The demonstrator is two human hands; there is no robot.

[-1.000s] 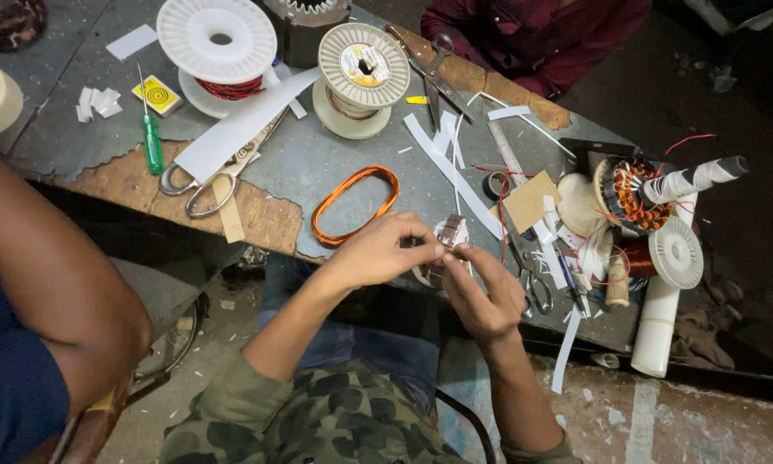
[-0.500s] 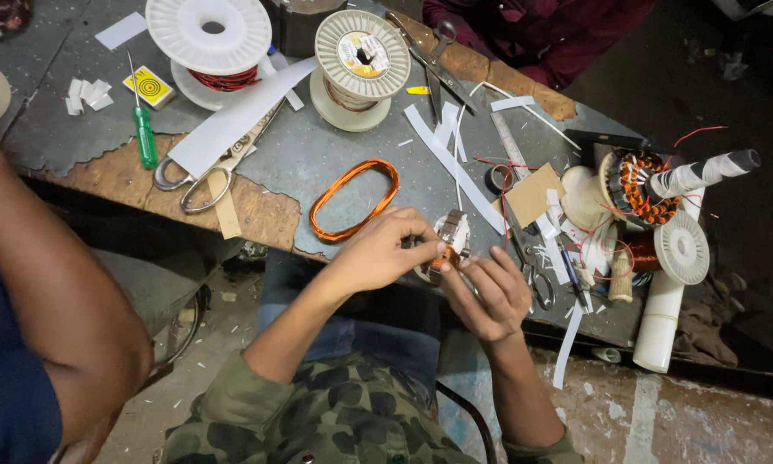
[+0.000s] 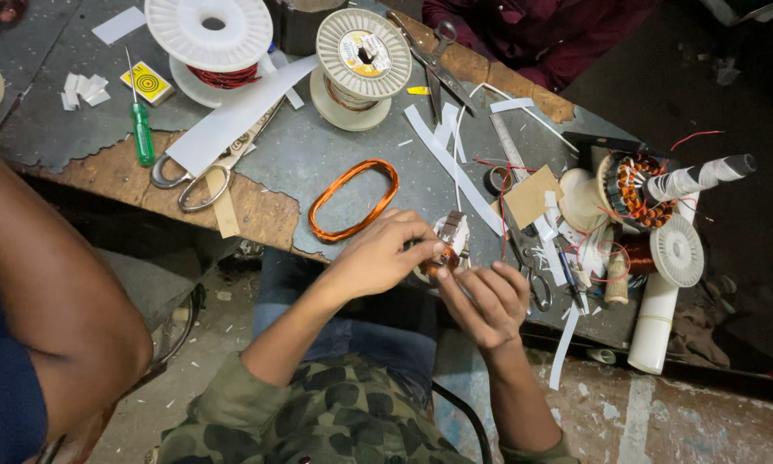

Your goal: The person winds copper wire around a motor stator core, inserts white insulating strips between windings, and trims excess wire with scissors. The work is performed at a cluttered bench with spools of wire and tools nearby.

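Head view, looking down at a cluttered grey workbench [image 3: 335,163]: just below the middle of the frame, both hands meet at the bench's near edge around a small winding piece [image 3: 449,239]. It is a pale, silvery block with bright copper-orange wire showing at its lower end; finer detail is too small to tell. The left hand [image 3: 378,254] curls over it from the left, fingers pinched narrowly on the piece. The right hand [image 3: 488,302] sits just below and to the right, palm up, its fingers loosely bent and its fingertips touching the copper end. Just up and left of the hands, an oval coil of copper wire [image 3: 353,198] lies flat on the bench. Farther up, in the upper middle, stands a cream spool [image 3: 362,53].
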